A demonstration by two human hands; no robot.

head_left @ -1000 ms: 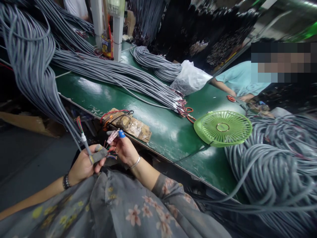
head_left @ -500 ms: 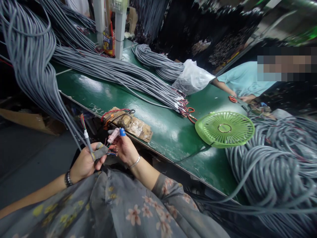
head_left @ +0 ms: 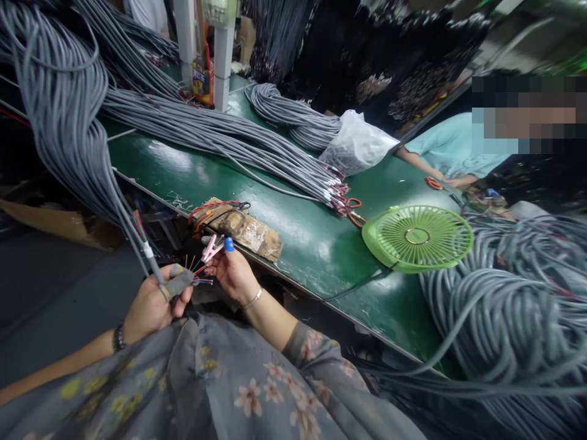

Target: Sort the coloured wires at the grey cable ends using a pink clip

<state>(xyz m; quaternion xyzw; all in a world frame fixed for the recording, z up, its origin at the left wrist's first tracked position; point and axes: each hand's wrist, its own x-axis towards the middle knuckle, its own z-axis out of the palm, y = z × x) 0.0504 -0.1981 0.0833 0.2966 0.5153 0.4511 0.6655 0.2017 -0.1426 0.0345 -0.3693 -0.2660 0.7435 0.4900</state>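
Note:
My left hand (head_left: 149,304), with grey covers on its fingers, is closed on a grey cable (head_left: 155,269). Thin coloured wires (head_left: 200,280) fan out beyond its fingertips toward my other hand. My right hand (head_left: 235,275) wears a blue finger cover and pinches around the wire ends. A pink clip (head_left: 211,247) shows at its fingertips; how it is gripped is partly hidden. Just beyond, a worn wooden block (head_left: 257,235) with red and black leads lies at the table edge.
Long grey cable bundles (head_left: 220,137) lie across the green table (head_left: 302,244). A green fan (head_left: 417,235) stands right of centre, beside a large cable heap (head_left: 499,318). Across the table, a person in a light blue top (head_left: 452,146) works near orange-handled scissors (head_left: 433,183).
My left hand has shifted slightly left and down with the cable, moving away from my right hand. The pink clip has turned, and the coloured wires are more spread.

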